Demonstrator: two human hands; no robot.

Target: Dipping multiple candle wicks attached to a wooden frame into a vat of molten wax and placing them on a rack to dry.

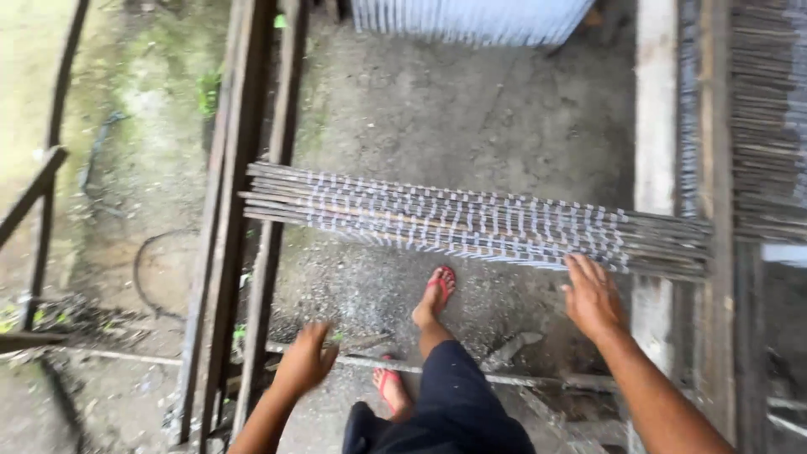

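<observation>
Bundle of thin rods (471, 223), dark with rows of pale bindings across them, lies crosswise and roughly level, spanning from the slanted wooden beams (231, 252) at left to the upright wooden frame (714, 210) at right. Its right end overlaps the frame.

Right hand (593, 294): fingers spread flat, fingertips touching the bundle's near edge toward its right end. Grip open, nothing enclosed.

Left hand (304, 360): lower, well apart from the bundle, just beside the slanted beams. Fingers loosely curled; grip holds nothing visible.

Below the bundle: concrete floor (471, 109), gritty. Two feet in red sandals (437, 290), one ahead of the other. A thin pale rod (504, 378) lies on the floor behind the feet. Further rods stacked at upper right (769, 126).
</observation>
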